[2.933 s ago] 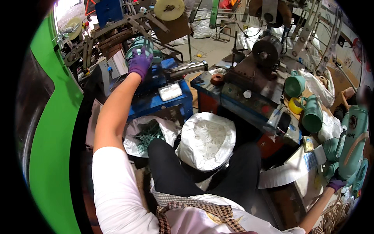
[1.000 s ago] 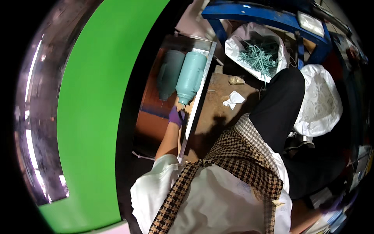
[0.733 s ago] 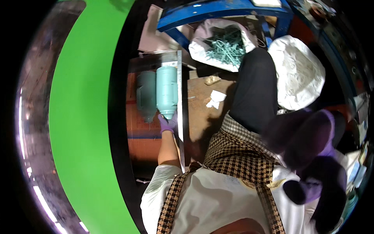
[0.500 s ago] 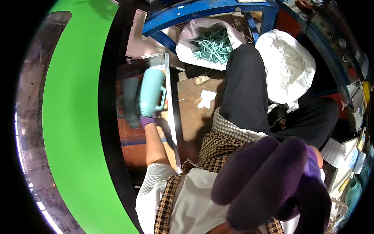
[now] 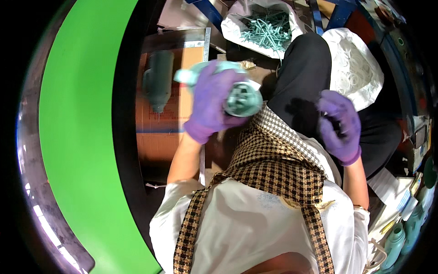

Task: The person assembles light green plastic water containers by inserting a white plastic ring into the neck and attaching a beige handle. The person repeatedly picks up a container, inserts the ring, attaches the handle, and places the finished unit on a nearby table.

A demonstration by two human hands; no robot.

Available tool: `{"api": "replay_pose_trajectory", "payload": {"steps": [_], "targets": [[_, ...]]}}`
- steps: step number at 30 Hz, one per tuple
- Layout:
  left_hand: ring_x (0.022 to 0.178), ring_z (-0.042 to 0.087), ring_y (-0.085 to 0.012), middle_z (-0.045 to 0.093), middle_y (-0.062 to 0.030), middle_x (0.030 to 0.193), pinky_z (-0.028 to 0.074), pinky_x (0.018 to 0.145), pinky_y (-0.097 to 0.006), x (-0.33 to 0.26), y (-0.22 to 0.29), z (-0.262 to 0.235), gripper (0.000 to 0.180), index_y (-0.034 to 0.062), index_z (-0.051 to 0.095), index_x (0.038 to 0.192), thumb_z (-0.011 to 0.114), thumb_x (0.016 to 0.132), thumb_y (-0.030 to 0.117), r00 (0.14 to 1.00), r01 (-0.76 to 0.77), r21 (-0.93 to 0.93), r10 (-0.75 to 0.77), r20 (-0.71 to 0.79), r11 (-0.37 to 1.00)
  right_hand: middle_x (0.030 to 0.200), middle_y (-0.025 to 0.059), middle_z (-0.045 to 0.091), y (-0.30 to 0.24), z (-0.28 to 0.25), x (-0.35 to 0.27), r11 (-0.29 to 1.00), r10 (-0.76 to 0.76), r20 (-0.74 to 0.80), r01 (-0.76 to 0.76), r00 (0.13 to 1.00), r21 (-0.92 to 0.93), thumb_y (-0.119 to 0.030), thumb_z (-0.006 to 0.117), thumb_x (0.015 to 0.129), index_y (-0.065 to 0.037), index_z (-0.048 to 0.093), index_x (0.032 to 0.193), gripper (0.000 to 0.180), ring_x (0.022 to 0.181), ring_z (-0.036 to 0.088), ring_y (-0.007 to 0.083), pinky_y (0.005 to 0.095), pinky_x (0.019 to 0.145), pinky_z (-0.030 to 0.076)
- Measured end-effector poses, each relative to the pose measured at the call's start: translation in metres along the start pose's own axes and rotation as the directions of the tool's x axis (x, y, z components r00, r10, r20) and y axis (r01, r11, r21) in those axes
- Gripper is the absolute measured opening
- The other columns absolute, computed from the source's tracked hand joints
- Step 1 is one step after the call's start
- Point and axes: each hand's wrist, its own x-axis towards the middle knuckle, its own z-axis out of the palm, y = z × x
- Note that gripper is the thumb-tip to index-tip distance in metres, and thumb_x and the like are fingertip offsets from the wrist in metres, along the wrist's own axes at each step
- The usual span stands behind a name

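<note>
My left hand (image 5: 212, 102), in a purple glove, is closed around a turquoise jug (image 5: 244, 102). The jug is tilted, with a round end showing a dark and white pattern turned up toward me. Its far part is smeared by motion. In the shade to the left, a dark greenish jug (image 5: 159, 75) lies on the brown cardboard (image 5: 157, 118) in a metal-edged chute or box. My right hand (image 5: 340, 125), also purple-gloved, hangs over my black trouser leg, its fingers curled and apart from the thumb. I see nothing held in it.
A white sack (image 5: 232, 27) of turquoise plastic strips stands ahead, and another sack (image 5: 374, 86) holds white rings. A bright green panel (image 5: 77, 137) with a black edge runs along the left. Several turquoise bottles (image 5: 393, 244) stand at the lower right.
My left hand has brought the turquoise jug from the cardboard toward my lap and turned it. My right hand has moved from close to the camera down over my leg. The view has shifted.
</note>
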Motion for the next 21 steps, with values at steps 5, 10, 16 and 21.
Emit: {"api": "replay_pose_trajectory", "payload": {"steps": [5,10,16,21], "targets": [[0.102,0.064,-0.0336,0.066,-0.0135,0.112,0.051,0.092,-0.041,0.057,0.018,0.034,0.109,-0.0008,0.038,0.140,0.093,0.050,0.022,0.985,-0.059,-0.433,0.122,0.119,0.899,0.129,0.0138,0.061,0.002,0.027,-0.003,0.959,-0.171,0.124,0.194,0.977,-0.206,-0.019,0.075,0.080,-0.010,0.067,0.118,0.039,0.099,0.067,0.0306,0.0383,0.079,0.054],[0.103,0.064,-0.0325,0.066,-0.0104,0.114,0.052,0.092,-0.041,0.073,0.019,0.045,0.118,-0.0047,0.030,0.144,0.096,0.050,0.026,0.947,-0.263,-0.403,0.314,0.063,0.876,0.126,0.0104,0.061,-0.003,0.048,0.009,0.945,-0.163,-0.041,0.144,0.986,-0.292,-0.024,0.079,0.076,-0.015,0.066,0.120,0.047,0.087,0.067,0.0253,0.0348,0.068,0.055],[0.094,0.066,-0.0344,0.068,-0.0137,0.107,0.053,0.089,-0.045,0.081,0.038,0.052,0.103,-0.0108,0.041,0.138,0.092,0.056,0.026,0.952,-0.266,-0.427,0.305,0.026,0.865,0.124,0.0059,0.062,0.000,0.059,-0.003,0.965,0.047,0.069,-0.027,0.997,-0.261,-0.025,0.070,0.078,-0.018,0.065,0.119,0.042,0.073,0.066,0.0238,0.0369,0.062,0.053],[0.106,0.062,-0.0383,0.066,-0.0143,0.113,0.050,0.095,-0.047,0.071,0.043,0.061,0.084,0.0018,0.060,0.123,0.091,0.048,0.022,0.911,-0.264,-0.400,0.363,0.194,0.878,0.110,0.0079,0.064,0.008,0.071,-0.018,0.947,0.126,0.168,-0.069,0.978,-0.312,-0.020,0.070,0.076,-0.016,0.070,0.095,0.019,0.068,0.067,0.0283,0.0433,0.059,0.053]]}}
